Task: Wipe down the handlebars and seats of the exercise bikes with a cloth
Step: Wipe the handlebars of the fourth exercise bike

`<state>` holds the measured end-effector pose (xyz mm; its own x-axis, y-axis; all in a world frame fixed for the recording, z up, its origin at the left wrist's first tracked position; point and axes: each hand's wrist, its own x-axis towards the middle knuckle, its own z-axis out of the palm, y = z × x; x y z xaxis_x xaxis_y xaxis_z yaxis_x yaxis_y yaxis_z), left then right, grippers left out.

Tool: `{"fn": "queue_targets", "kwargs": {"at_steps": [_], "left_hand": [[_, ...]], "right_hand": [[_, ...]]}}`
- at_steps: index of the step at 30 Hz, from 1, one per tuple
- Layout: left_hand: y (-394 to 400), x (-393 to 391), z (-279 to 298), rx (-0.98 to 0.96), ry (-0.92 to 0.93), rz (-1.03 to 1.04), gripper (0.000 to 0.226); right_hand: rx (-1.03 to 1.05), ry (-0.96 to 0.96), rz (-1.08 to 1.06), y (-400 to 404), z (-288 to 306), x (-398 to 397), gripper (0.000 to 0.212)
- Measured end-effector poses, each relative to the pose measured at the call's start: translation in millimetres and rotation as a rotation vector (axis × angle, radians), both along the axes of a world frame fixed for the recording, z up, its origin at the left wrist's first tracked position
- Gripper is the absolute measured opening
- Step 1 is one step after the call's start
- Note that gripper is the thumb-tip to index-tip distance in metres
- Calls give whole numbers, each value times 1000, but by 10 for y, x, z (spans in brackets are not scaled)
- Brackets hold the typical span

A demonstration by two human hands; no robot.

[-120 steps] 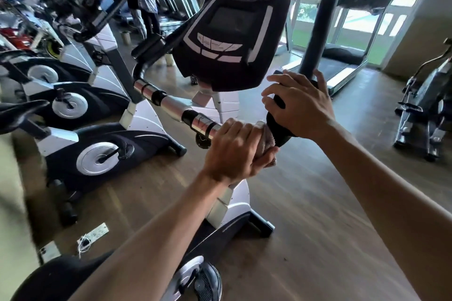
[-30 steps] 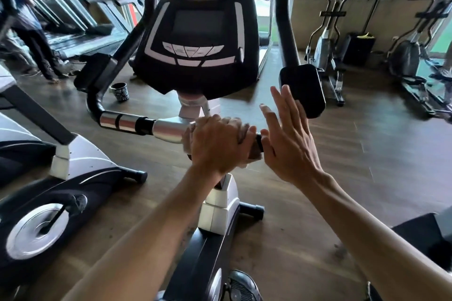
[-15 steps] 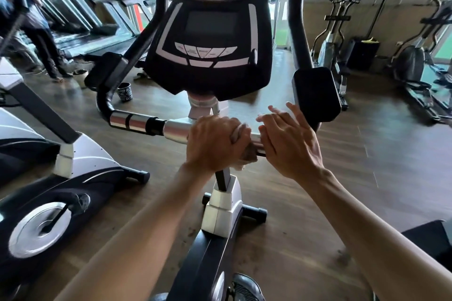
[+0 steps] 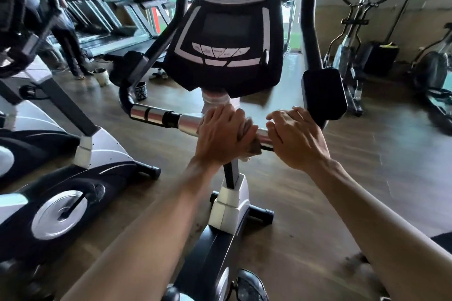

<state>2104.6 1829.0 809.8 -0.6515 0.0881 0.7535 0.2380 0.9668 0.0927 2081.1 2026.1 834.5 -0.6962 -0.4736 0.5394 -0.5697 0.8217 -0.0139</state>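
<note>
The left hand (image 4: 221, 138) still grips a cloth (image 4: 252, 148) around the handlebar (image 4: 156, 115). The right hand (image 4: 297, 138), spread a second ago, now curls over the bar.

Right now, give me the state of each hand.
Left hand: gripping the cloth around the handlebar.
Right hand: curled over the handlebar, no cloth.
</note>
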Motion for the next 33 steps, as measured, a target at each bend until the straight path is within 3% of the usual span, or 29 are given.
{"fn": "queue_targets", "kwargs": {"at_steps": [3, 5, 10, 12, 17, 20, 23, 27, 28, 33], "left_hand": [[-76, 71, -38, 12, 46, 47, 40], [-140, 143, -56, 25, 71, 103, 40], [12, 496, -68, 293, 38, 238, 39], [197, 684, -94, 368, 29, 271, 38], [503, 1099, -261, 355, -126, 242, 50], [528, 1351, -372, 441, -285, 140, 65], [518, 1663, -495, 798, -260, 127, 62], [523, 2237, -691, 1034, -129, 739, 50], [550, 2383, -709, 1161, -120, 773, 52], [646, 2966, -929, 1681, -112, 559, 51]], "right_hand": [[-108, -130, 81, 28, 43, 45, 38], [-290, -193, 140, 44, 25, 133, 39], [-633, -228, 364, -45, -356, 627, 25], [-785, -454, 411, -131, -503, 862, 26], [-1189, -1382, 563, -229, -622, 1119, 40], [-1183, -1669, 602, -232, -667, 1143, 35], [-1083, -1767, 633, -280, -784, 1206, 24], [-971, -1821, 611, -385, -990, 1336, 23], [-920, -1828, 635, -418, -1034, 1374, 25], [-667, -1952, 742, -615, -1224, 1587, 25]]}}
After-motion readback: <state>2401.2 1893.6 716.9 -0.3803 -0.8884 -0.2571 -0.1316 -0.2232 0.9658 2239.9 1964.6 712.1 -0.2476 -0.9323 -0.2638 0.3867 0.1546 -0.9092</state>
